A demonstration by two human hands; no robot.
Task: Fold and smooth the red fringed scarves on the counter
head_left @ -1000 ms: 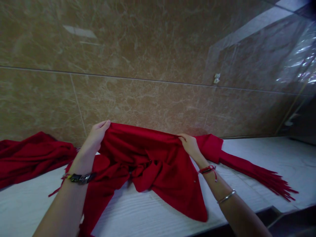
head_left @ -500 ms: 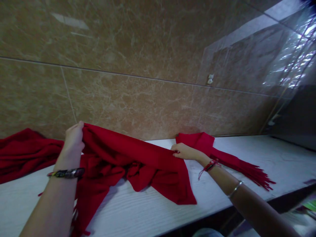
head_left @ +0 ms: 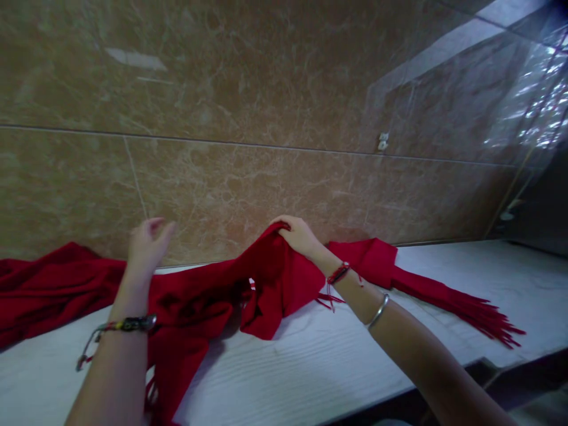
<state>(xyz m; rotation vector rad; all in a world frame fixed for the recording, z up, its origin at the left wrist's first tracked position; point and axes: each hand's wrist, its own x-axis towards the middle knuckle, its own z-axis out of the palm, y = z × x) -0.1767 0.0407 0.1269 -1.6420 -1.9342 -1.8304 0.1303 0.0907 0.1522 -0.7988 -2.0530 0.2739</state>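
A red scarf [head_left: 208,302] lies bunched across a white wood-grain counter [head_left: 310,367]. My right hand [head_left: 298,234] is closed on the scarf's upper edge and lifts it into a peak near the wall. My left hand [head_left: 146,248] hovers above the cloth to the left, fingers loosely apart, holding nothing. A beaded bracelet sits on my left wrist, a red string and a metal bangle on my right. The scarf's fringed end [head_left: 479,313] stretches out to the right.
More red cloth [head_left: 48,290] is heaped at the far left of the counter. A brown marble-tiled wall [head_left: 266,118] rises right behind. The counter's front edge [head_left: 444,378] runs along the lower right, with a glossy reflective panel [head_left: 532,100] at upper right.
My left hand has let go of the scarf's edge and lifted off it. My right hand has carried its grip of the cloth leftward and upward, so the fabric bunches toward the middle.
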